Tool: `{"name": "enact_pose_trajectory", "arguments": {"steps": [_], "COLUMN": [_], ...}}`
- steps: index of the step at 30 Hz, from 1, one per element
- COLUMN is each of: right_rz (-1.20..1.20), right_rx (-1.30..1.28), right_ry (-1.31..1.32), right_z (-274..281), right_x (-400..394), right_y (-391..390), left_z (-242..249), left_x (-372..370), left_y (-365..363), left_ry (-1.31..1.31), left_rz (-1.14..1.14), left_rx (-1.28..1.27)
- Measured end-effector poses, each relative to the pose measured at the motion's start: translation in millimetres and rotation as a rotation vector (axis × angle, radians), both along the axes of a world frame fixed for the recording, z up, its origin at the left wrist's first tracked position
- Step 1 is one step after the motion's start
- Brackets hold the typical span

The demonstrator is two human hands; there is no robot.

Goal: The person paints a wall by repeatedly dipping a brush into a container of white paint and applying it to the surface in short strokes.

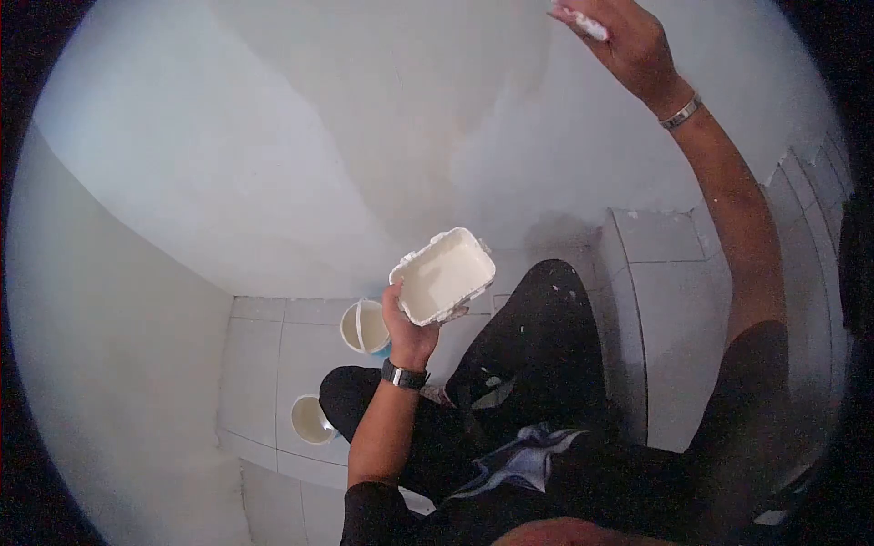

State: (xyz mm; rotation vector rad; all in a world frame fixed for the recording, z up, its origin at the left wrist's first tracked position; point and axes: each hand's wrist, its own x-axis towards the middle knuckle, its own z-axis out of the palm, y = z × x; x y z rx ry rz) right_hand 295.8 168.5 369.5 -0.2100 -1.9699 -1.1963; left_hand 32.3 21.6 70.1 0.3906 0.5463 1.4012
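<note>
My left hand (411, 332) holds a rectangular white tub (464, 289) from below and the side, fingers wrapped around it. Pale, creamy paint (444, 276) lies inside, and the tub's rim is crusted with it. High at the upper right, my right hand (633, 45) is raised in front of the wall (401, 118). Its fingers are closed around a small white-smeared thing (592, 25), mostly covered by the hand and close to the frame's top edge. I cannot make out its kind. Behind both hands the wall shows whiter areas and a darker greyish patch.
A white bucket with a handle (349, 328) stands on the tiled floor (250, 364), left of my left hand. Another bucket (299, 420) is beside my knee (346, 391). Tiled steps (669, 300) rise at the right. A second wall (118, 300) runs along the left.
</note>
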Motion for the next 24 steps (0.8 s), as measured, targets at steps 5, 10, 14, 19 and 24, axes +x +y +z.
{"name": "enact_pose_trajectory", "arguments": {"steps": [5,10,14,19,24], "right_rz": [-0.030,-0.094,-0.099,-0.029,-0.029], "right_rx": [-0.325,-0.873,-0.868,-0.246,-0.202], "right_ry": [-0.220,-0.270,-0.117,0.107,-0.166], "right_z": [-81.2,-137.2,-94.5,35.8,-15.4], "right_x": [7.1,-4.2,2.7,9.1,28.4], "right_y": [22.3,3.0,25.0,-5.2,13.9], "left_z": [2.5,5.4,-3.4,-0.2,-5.0], "left_x": [-0.8,0.1,-2.1,-0.1,-0.9], "left_y": [-1.9,-4.2,-1.5,-1.3,0.8], "left_ry": [-0.033,-0.008,-0.014,0.006,0.006], "left_rz": [-0.029,-0.030,-0.055,-0.051,-0.056], "left_rx": [0.015,0.022,0.041,0.026,0.032]}}
